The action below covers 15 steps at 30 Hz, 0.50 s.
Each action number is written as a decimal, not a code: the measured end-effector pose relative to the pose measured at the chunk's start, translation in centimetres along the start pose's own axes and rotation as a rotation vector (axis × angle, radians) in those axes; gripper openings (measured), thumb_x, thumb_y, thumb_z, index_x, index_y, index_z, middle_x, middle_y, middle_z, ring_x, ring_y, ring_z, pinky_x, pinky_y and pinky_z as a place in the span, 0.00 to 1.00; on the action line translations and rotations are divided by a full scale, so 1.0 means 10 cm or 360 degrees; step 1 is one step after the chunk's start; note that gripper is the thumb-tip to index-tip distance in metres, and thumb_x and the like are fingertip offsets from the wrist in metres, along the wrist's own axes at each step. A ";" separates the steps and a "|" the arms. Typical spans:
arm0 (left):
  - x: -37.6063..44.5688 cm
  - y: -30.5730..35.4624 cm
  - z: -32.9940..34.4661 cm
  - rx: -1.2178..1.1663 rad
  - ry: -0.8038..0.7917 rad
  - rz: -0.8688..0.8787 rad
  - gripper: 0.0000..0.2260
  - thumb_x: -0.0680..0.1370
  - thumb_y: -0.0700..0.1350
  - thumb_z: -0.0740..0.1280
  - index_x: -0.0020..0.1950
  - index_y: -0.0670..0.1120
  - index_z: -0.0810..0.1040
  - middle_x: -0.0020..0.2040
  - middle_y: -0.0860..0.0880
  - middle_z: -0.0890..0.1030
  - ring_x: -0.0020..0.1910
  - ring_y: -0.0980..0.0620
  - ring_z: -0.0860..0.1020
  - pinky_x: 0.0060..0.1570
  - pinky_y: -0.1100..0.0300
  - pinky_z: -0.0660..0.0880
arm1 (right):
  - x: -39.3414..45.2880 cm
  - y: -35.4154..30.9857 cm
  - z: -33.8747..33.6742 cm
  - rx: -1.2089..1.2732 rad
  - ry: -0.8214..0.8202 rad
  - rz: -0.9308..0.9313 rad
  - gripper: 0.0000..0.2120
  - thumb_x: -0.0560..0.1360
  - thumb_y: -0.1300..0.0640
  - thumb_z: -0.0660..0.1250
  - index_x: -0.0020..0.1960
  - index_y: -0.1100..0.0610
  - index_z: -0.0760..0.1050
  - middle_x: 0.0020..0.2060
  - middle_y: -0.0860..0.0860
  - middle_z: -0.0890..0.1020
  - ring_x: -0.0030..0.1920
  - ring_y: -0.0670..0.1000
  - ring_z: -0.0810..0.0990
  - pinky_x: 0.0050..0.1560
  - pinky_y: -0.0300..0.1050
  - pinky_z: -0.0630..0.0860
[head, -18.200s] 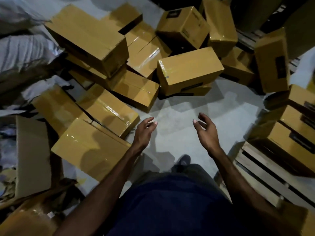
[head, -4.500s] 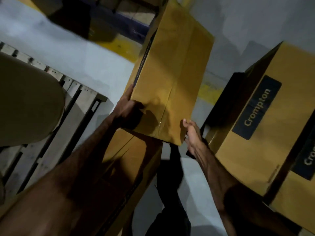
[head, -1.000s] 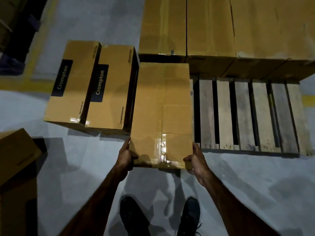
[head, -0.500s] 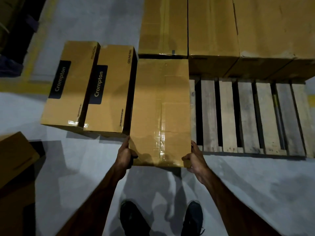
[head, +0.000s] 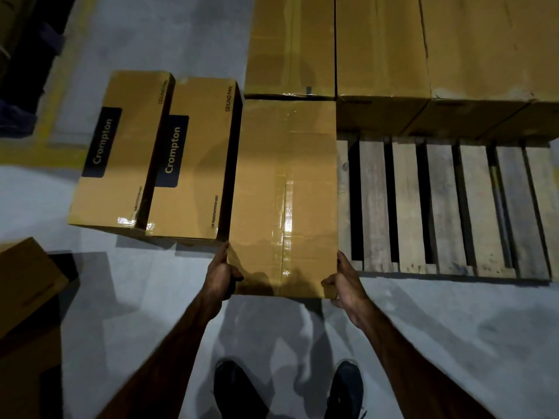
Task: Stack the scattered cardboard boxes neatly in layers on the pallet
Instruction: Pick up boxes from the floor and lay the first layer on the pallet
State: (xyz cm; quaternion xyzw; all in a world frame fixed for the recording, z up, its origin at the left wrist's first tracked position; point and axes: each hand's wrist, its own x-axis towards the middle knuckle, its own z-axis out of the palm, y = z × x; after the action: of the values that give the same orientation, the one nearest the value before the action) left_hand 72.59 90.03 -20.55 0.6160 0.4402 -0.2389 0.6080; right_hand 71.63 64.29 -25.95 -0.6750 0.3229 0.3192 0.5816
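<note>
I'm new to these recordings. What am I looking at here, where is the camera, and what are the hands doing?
There is no machine: a person wears a camera on the head, looking down at their own arms and shoes. The left hand and right hand grip the near corners of a plain taped box, its far end against a row of boxes stacked at the back. To its right are the bare slats of a wooden pallet. To its left stand two Crompton boxes. Whether the held box already rests on the pallet cannot be told.

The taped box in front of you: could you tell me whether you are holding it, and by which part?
Yes: the taped box is gripped at its near end, left hand and right hand on the two near corners.
</note>
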 end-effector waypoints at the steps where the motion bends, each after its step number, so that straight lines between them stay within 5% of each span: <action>1: 0.00 0.02 0.01 -0.0007 -0.0006 -0.0004 0.35 0.75 0.23 0.54 0.68 0.60 0.69 0.55 0.45 0.75 0.50 0.45 0.75 0.38 0.54 0.68 | 0.01 0.00 0.00 0.0003 0.0004 0.0000 0.35 0.74 0.72 0.60 0.70 0.39 0.69 0.62 0.46 0.78 0.63 0.56 0.75 0.65 0.66 0.76; 7: 0.02 0.08 0.03 -0.0029 -0.0020 0.0007 0.34 0.76 0.23 0.54 0.68 0.59 0.68 0.51 0.50 0.74 0.47 0.48 0.74 0.39 0.54 0.68 | 0.05 -0.06 0.02 0.0026 0.0043 0.0016 0.35 0.74 0.72 0.60 0.71 0.40 0.70 0.61 0.47 0.80 0.60 0.55 0.77 0.57 0.58 0.78; 11: 0.04 0.10 0.01 -0.0032 -0.0016 0.0003 0.35 0.76 0.24 0.55 0.69 0.60 0.69 0.52 0.50 0.75 0.48 0.47 0.74 0.38 0.54 0.69 | 0.07 -0.09 0.03 0.0007 0.0056 0.0017 0.34 0.74 0.72 0.62 0.69 0.39 0.70 0.60 0.45 0.79 0.60 0.55 0.76 0.62 0.64 0.78; 15: 0.09 0.08 -0.02 -0.0016 -0.0046 0.0002 0.35 0.76 0.25 0.56 0.70 0.62 0.70 0.64 0.46 0.74 0.63 0.38 0.75 0.39 0.53 0.72 | 0.05 -0.10 0.03 0.0017 0.0058 0.0016 0.31 0.77 0.71 0.59 0.66 0.37 0.71 0.59 0.50 0.80 0.58 0.56 0.77 0.55 0.56 0.78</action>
State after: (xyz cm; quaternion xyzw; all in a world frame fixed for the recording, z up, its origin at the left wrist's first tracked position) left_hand 73.63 90.54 -20.82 0.6098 0.4322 -0.2452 0.6175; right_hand 72.73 64.66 -25.81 -0.6759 0.3388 0.3079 0.5776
